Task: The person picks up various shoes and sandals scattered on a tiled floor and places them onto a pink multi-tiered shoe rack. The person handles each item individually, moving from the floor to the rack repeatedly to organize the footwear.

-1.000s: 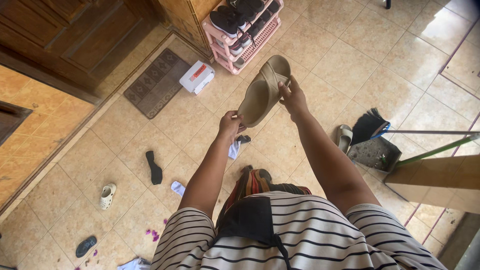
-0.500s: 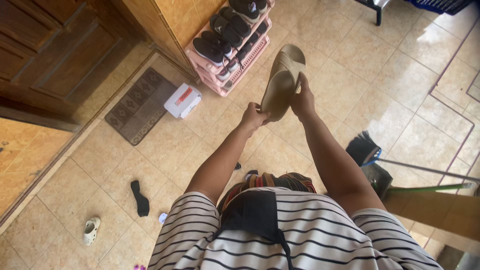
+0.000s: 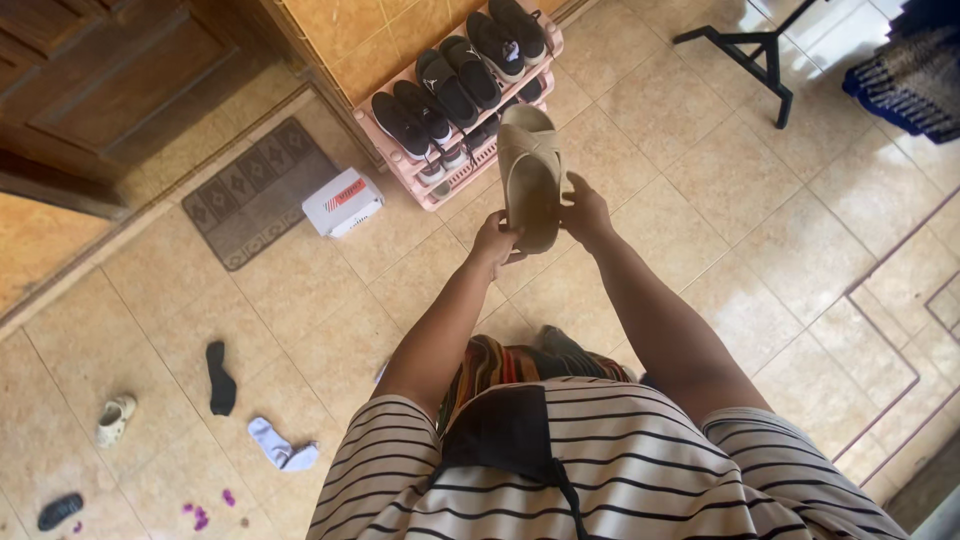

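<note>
I hold a beige slide sandal (image 3: 530, 175) out in front of me with both hands. My left hand (image 3: 494, 243) grips its heel end from the left. My right hand (image 3: 584, 212) holds its right edge. The sandal points toe-first toward a pink shoe rack (image 3: 440, 178) that carries several dark sneakers (image 3: 440, 85). The toe hangs just in front of the rack's right part.
A white box (image 3: 342, 201) and a grey doormat (image 3: 255, 190) lie left of the rack, by a wooden door. A black sock (image 3: 220, 378), a white sock (image 3: 281, 446), a small white clog (image 3: 113, 419) and a dark sandal (image 3: 60, 510) are scattered at the lower left. A black stand leg (image 3: 752, 48) is at the upper right.
I have stepped closer to the rack with the sandal. The sandal has turned more upright and now lines up with the rack. The broom and dustpan have left the view.
</note>
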